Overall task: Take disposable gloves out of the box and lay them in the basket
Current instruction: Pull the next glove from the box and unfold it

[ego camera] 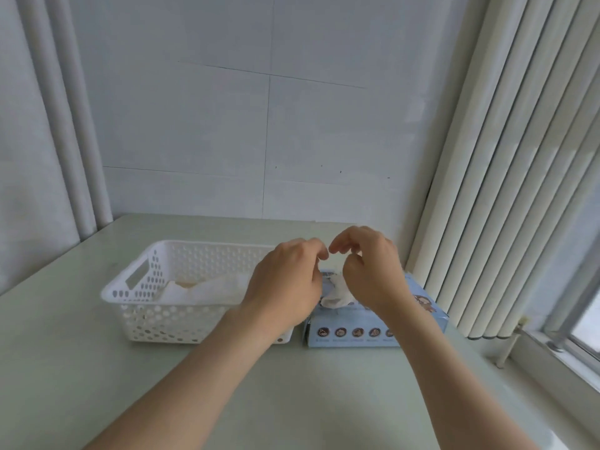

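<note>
A light blue glove box (354,331) lies on the table to the right of a white perforated basket (156,315). Several translucent gloves (207,289) lie crumpled inside the basket. Another thin translucent glove (336,295) sticks up out of the box's top opening. My left hand (285,284) and my right hand (371,271) hover close together over the box, fingers curled and fingertips nearly meeting. Both seem to pinch the upper part of this glove, though the film is hard to see there. My right forearm hides part of the box top.
The pale green table (292,401) runs to a white wall at the back. Vertical blinds (506,190) hang at the right beside a window sill (552,355). A grey curtain (39,141) hangs at the left.
</note>
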Action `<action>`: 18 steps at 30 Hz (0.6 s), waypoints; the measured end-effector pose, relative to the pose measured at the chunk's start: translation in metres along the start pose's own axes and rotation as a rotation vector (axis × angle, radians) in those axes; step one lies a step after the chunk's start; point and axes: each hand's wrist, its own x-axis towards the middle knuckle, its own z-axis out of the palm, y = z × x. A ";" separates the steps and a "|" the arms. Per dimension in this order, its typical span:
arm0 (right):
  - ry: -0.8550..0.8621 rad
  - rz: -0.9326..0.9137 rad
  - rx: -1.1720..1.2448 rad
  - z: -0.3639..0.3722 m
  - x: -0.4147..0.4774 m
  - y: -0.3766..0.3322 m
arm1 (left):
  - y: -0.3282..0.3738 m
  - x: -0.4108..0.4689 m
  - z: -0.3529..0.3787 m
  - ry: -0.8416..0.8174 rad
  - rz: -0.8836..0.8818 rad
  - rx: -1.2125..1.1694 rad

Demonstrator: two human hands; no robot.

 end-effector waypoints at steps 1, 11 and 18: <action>-0.015 0.018 0.010 -0.004 -0.004 0.006 | 0.005 -0.002 0.004 -0.009 0.011 -0.008; -0.177 0.087 0.187 -0.020 -0.031 0.036 | 0.023 -0.017 0.022 -0.023 0.027 0.131; -0.026 -0.014 0.147 -0.016 -0.034 0.034 | 0.018 -0.015 0.031 0.076 0.050 -0.033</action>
